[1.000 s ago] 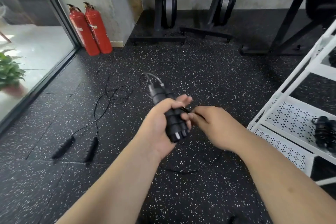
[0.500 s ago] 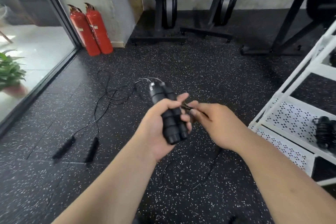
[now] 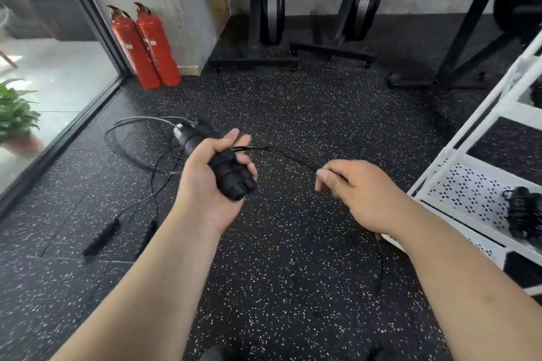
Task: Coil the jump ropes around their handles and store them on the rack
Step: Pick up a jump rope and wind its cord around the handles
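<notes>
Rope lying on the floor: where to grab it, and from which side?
Probably a handle, mid-barrel, from above, with fingers across its length. Both handles lie flat on the floor, nearly parallel but apart, with their near ends toward the person. The cord runs off their far ends into a loose tangle, which would be a poor hold.

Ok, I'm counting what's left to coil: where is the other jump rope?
Head view, left side: the uncoiled jump rope lies on the floor, below the red fire extinguishers and left of the left hand.

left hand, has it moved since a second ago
Yes: the left hand, gripping the handles, swung left, toward the fire extinguishers and away from the white rack.
</notes>
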`<state>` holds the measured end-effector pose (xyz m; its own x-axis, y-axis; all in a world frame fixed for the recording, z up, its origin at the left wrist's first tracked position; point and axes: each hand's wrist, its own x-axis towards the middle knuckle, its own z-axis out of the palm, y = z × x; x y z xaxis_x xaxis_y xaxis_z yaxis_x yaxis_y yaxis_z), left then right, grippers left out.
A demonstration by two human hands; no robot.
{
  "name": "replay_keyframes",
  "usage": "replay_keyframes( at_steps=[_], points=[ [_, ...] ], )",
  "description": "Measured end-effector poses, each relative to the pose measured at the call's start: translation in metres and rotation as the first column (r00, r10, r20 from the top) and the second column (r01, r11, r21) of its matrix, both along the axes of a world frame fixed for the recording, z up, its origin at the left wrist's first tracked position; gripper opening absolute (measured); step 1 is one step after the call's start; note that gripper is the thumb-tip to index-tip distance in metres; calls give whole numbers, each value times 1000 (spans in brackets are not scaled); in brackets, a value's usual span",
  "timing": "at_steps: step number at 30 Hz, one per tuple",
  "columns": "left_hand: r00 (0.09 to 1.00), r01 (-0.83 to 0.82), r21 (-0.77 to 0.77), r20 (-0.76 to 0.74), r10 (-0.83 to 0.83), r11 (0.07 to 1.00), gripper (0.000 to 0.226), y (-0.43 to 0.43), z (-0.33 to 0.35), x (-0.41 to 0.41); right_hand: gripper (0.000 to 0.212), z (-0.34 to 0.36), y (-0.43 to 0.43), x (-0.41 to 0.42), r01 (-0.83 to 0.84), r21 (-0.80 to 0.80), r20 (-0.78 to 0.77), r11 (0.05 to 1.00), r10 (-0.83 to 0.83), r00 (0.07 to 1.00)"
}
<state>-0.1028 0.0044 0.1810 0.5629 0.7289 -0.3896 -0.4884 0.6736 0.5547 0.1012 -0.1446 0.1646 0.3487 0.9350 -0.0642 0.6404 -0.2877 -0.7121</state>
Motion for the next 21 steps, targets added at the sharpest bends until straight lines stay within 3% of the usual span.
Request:
replay_keyframes(
  at_steps=[5, 7, 10, 16, 18, 21],
  points=[
    [934, 357, 22, -7, -357, 934, 57, -38, -5, 19, 33, -5, 8, -13, -21, 42, 53, 999, 19, 998],
    [911, 413, 34, -24, -413, 910, 61, -45, -6, 25, 34, -8, 10, -14, -22, 36, 73, 999, 20, 997],
    [940, 340, 14, -6, -340, 940, 68, -33, -6, 22, 33, -6, 6, -10, -35, 12, 55, 999, 34, 998],
    [1000, -8, -2, 11, 8, 1000, 60, 8, 2, -2, 34, 0, -5, 8, -7, -38, 28, 999, 8, 1000],
    [1000, 19, 6, 7, -19, 1000, 57, 4, 1, -2, 34, 0, -4, 8, 11, 0, -5, 1000, -11, 1000],
    [982, 186, 1, 14, -186, 982, 55, -17, -3, 9, 35, -3, 2, 0, 9, 50, -32, 999, -7, 999]
  ],
)
